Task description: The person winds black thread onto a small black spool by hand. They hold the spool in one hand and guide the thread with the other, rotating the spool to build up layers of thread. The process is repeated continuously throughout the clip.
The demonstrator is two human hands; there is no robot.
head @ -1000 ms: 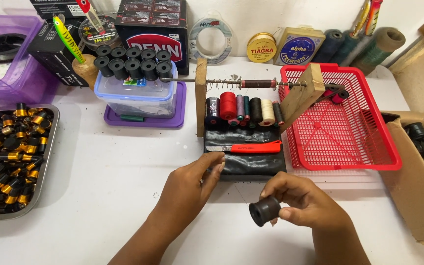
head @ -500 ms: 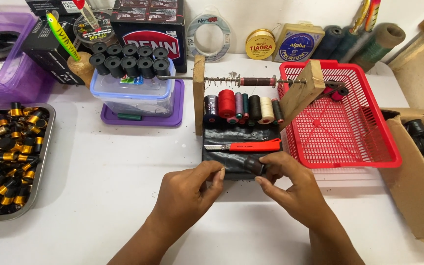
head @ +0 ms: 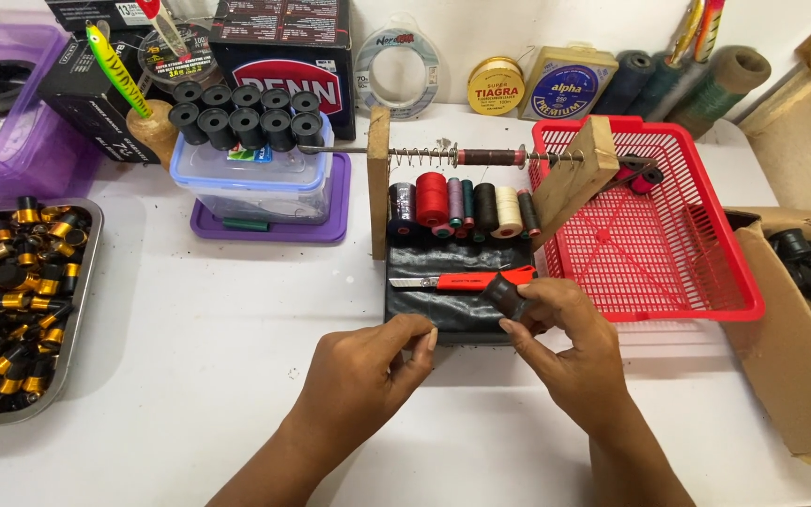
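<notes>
Compared with half a second earlier, my right hand had lifted off the black pouch and held the small black spool pinched between thumb and fingertips, just above the pouch's near right corner beside the red utility knife. My left hand had drawn back slightly; its fingers were curled narrow with thumb against forefinger, holding nothing I could make out, at the pouch's near edge on the white desk.

Packages: a dark box with a red oval label stood far centre-left, behind black spools on a clear tub. A round gold disc label and a square gold pack with a blue circle leaned against the far wall. The red basket sat right; the metal tray of black-and-gold rings sat left.
</notes>
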